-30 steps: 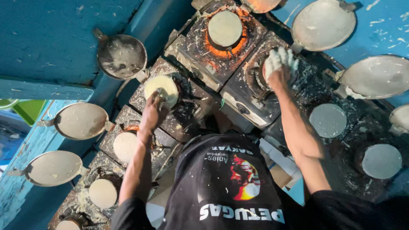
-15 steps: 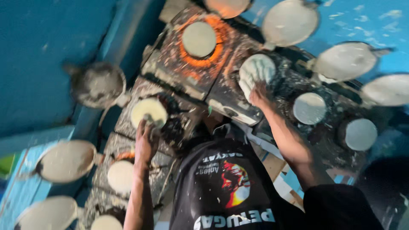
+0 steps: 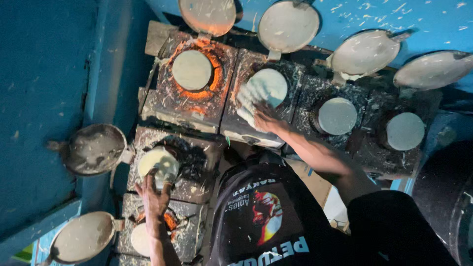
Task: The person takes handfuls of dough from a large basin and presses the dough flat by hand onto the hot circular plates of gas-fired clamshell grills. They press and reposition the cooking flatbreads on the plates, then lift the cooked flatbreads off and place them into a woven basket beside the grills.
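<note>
My left hand (image 3: 153, 194) reaches out over a blackened stove block (image 3: 192, 184), its fingertips on the near edge of a pale round dough disc (image 3: 156, 163). My right hand (image 3: 253, 106), coated in white batter, lies flat with spread fingers on another pale disc (image 3: 270, 84) that sits on a burner in the back row. Neither hand holds a tool. My black printed shirt (image 3: 261, 216) fills the lower middle of the view.
A disc (image 3: 192, 70) sits in a glowing orange burner at the back left. More discs (image 3: 337, 116) (image 3: 405, 131) lie on burners to the right. Several round metal lids (image 3: 288, 25) (image 3: 96, 148) stand hinged open against the blue walls. A dark drum (image 3: 446, 197) stands at right.
The view has shifted and drawn closer to the stoves. My right hand stays pressed on its disc. My left hand has slid back to the near edge of its disc.
</note>
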